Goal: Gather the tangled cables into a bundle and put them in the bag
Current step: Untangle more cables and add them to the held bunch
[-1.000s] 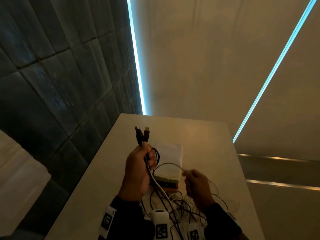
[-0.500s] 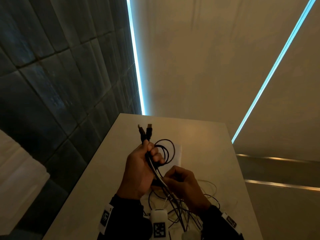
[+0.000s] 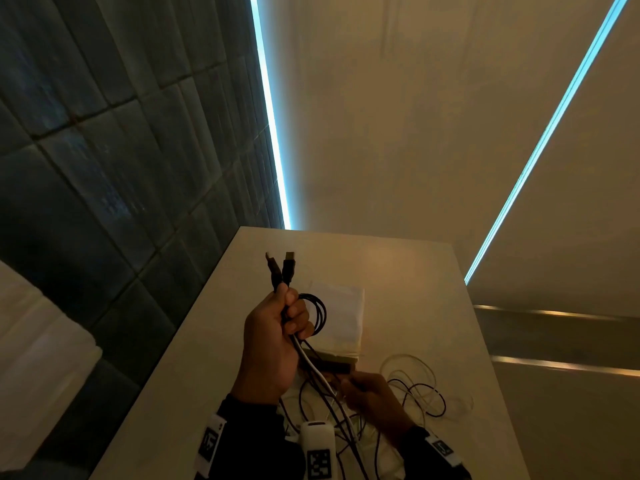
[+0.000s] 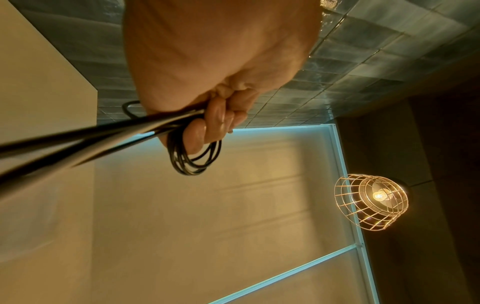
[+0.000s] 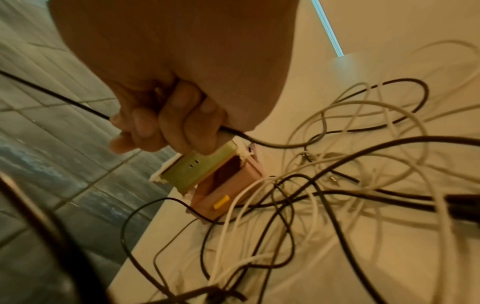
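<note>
Both fists clench cables (image 3: 408, 393): left hand (image 3: 273, 341) raised upright, right hand (image 3: 372, 396) low, fingers curled round one black strand

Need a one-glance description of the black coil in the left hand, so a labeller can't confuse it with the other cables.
Start at the pale table; the left hand is raised above it. Small tight loops of black cable bulge from its fingers, two black plugs sticking up above the thumb. Unlike the loose cables sprawled on the table, it is wound.
</note>
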